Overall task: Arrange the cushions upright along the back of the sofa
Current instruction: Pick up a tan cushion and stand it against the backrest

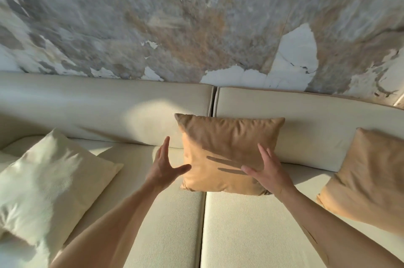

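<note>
1. Marbled wall [196, 16] behind, all grey, rust and white patches, with a cream sofa [251, 224] stretched across below it.
2. Tan cushion [227, 147] dead centre, standing upright — leaning on the sofa back [109, 101] right where the two back pads meet, bottom edge down on the seat.
3. Left hand [162, 166] just beside the cushion's left edge, fingers spread wide, thumb reaching toward the leather; touching or just clear, hard to tell.
4. Right hand [267, 171] out in front of the cushion's lower right corner, fingers splayed wide and gripping nothing, finger shadows striped across the tan face.
5. Cream cushion [50, 180] off to the left, slumped at a tilt on the seat, well apart from the hands.
6. Second tan cushion [369, 176] at the far right, propped against the back pad and leaning — partly cut off by the frame edge.
7. Warm sunlight across the seat and both bare forearms.
</note>
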The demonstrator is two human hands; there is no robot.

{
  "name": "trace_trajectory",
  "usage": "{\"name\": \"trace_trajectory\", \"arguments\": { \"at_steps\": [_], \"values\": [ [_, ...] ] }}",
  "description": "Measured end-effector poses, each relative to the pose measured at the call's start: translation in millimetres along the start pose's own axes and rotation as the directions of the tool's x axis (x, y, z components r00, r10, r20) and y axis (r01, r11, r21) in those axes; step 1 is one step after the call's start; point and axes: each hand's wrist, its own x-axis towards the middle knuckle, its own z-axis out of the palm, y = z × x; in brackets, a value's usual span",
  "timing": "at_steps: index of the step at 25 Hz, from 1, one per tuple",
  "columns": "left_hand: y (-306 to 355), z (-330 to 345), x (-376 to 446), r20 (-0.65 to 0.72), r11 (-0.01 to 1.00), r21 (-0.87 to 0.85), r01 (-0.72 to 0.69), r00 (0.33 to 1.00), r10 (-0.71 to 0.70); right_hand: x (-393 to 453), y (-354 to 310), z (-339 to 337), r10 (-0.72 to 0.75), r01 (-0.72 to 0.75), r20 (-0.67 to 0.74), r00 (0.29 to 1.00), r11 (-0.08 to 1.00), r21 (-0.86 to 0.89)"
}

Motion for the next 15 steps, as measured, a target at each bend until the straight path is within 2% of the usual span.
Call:
{"name": "trace_trajectory", "arguments": {
  "at_steps": [5,8,15],
  "values": [
    [-18.2,-77.3,-70.7,-0.116,0.992,-0.038,0.121,0.985,-0.125,-40.9,-65.9,-13.2,-0.081,0.099,0.100,0.992,0.976,-0.192],
    [-45.1,-134.8,-111.5,-0.170,0.987,0.047,0.153,0.975,-0.143,-57.6,-122.0,-4.7,-0.145,0.179,0.134,0.980,0.939,-0.295],
    [-152.8,-289.9,-194.0,-0.314,0.961,0.058,0.269,0.919,-0.239,-108.9,-277.2,92.8,-0.321,0.392,0.231,0.919,0.819,-0.420]
  ]
}}
